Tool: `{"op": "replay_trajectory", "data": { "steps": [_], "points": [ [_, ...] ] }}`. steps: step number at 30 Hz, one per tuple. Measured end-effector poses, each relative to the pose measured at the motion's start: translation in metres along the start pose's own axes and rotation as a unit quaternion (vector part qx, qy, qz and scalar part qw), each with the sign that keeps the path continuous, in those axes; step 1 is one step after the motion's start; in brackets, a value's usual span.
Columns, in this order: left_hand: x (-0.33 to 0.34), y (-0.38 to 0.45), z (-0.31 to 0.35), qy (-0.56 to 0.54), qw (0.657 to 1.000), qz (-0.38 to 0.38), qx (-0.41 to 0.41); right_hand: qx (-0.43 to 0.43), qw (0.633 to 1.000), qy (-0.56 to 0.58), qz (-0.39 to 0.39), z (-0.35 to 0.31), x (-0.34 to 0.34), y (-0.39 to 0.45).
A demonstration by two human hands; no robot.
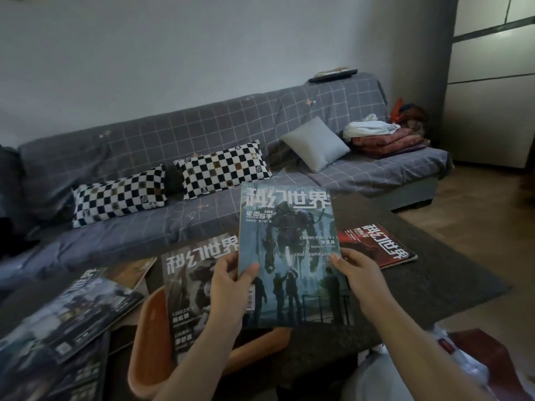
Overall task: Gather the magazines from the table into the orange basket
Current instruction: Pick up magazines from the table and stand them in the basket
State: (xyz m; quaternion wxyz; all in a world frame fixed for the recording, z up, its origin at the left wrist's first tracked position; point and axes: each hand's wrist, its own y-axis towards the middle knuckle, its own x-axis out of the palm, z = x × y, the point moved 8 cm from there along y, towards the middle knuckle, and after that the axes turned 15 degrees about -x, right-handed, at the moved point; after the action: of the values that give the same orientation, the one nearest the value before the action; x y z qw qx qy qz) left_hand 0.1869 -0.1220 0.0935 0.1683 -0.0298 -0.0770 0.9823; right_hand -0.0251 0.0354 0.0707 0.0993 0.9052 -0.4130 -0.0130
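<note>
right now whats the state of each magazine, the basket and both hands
blue-covered robot magazine: lifted, tilted up, held by both hands
left hand: grips its left edge, thumb on the cover
right hand: holds its right edge
grey-covered magazine: standing in the basket
orange plastic basket: upright, holding one magazine
red-covered magazine: flat on the table, untouched
dark magazines at left: overlapping loosely, not yet gathered
</note>
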Motion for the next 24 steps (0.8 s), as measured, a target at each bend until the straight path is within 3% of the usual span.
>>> {"op": "replay_trajectory", "data": {
  "steps": [7,13,19,24],
  "points": [
    [-0.095,-0.007,-0.026,-0.053,0.996,0.067,-0.039,-0.018,0.995,-0.03,-0.089,-0.007,0.087,-0.014],
    [-0.134,0.002,-0.043,-0.067,0.991,0.108,-0.037,-0.003,0.992,-0.047,-0.118,0.005,0.14,-0.012],
    [-0.145,0.014,-0.063,0.007,0.986,0.153,-0.068,-0.033,0.978,-0.136,-0.153,0.017,0.165,0.003],
    [-0.151,0.02,-0.063,0.16,0.967,0.188,-0.057,-0.042,0.96,-0.227,-0.158,0.026,0.167,0.003]
  ]
}}
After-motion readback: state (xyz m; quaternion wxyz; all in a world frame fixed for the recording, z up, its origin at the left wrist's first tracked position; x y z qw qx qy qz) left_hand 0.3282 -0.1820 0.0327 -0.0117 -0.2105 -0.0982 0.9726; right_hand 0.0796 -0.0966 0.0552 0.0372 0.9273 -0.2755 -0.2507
